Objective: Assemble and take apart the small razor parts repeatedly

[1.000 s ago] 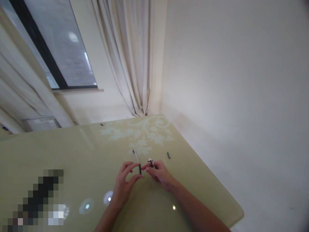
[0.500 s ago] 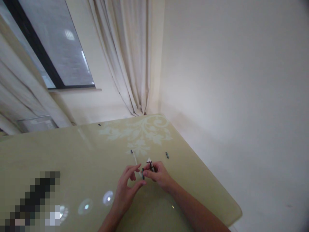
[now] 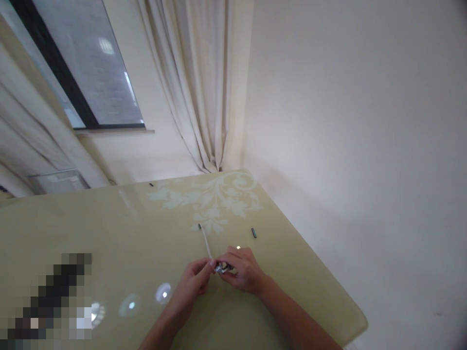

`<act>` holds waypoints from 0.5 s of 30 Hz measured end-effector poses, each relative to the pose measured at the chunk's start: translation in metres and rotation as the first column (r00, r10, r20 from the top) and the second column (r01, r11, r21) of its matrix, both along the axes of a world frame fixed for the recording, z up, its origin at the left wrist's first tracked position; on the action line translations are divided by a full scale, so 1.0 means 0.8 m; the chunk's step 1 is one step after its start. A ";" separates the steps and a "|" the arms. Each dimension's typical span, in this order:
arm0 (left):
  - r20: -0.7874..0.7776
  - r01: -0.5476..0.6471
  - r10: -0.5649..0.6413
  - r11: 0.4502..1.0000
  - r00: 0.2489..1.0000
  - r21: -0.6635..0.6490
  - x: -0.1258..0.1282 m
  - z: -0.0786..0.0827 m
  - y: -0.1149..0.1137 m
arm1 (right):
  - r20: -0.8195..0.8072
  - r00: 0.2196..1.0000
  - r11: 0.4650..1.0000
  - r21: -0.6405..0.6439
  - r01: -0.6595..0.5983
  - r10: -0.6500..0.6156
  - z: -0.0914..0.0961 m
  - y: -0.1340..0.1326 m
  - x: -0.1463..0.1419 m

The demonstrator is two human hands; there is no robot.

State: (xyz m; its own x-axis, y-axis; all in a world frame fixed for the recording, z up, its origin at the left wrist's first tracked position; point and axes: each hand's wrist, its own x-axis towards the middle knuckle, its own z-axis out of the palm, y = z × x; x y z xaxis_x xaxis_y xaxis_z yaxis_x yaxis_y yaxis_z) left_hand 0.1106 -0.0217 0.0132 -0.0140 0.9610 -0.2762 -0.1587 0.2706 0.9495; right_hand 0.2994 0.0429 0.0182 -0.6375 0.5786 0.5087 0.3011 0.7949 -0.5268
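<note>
My left hand (image 3: 194,282) is closed in a pinch where the near end of a thin white cable (image 3: 207,244) meets its fingertips; that end is hidden. From there the cable runs away over the table to a small dark tip (image 3: 199,226). Fingers bent, my right hand (image 3: 243,270) grips a small shiny silver-and-dark piece (image 3: 219,268), whose kind I cannot make out. Both hands' fingertips meet around it, just above the table. A short dark bar-shaped piece (image 3: 254,233) lies beyond my right hand.
The glossy pale table (image 3: 120,233) has a white floral pattern and light reflections. Another tiny dark piece (image 3: 151,184) lies near its far edge. A wall (image 3: 346,146) borders the right side; a curtain (image 3: 193,87) hangs behind. The lower left is pixelated.
My left hand's spread fingers have closed into a pinch at the cable. My right hand has turned, bringing the silver-and-dark piece to the left fingertips. A dark piece between the hands is now hidden.
</note>
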 end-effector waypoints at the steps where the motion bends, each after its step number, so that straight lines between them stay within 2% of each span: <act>1: 0.023 -0.011 0.012 1.000 1.000 -0.006 -0.001 -0.001 0.000 | -0.010 1.000 1.000 -0.013 -0.003 0.003 0.000 0.001 0.000; 4: 0.116 -0.044 0.042 0.999 0.992 0.018 -0.001 -0.005 0.001 | -0.124 0.992 0.980 -0.196 -0.031 0.006 0.003 0.001 -0.002; 8: 0.278 -0.089 0.071 0.995 0.958 0.051 0.001 -0.008 0.004 | -0.275 0.961 0.888 -0.449 -0.094 -0.037 0.011 -0.005 -0.009; 15: 0.397 -0.249 0.202 0.966 0.895 0.071 -0.003 -0.013 0.008 | -0.342 0.938 0.761 -0.623 -0.181 -0.057 0.011 -0.012 -0.020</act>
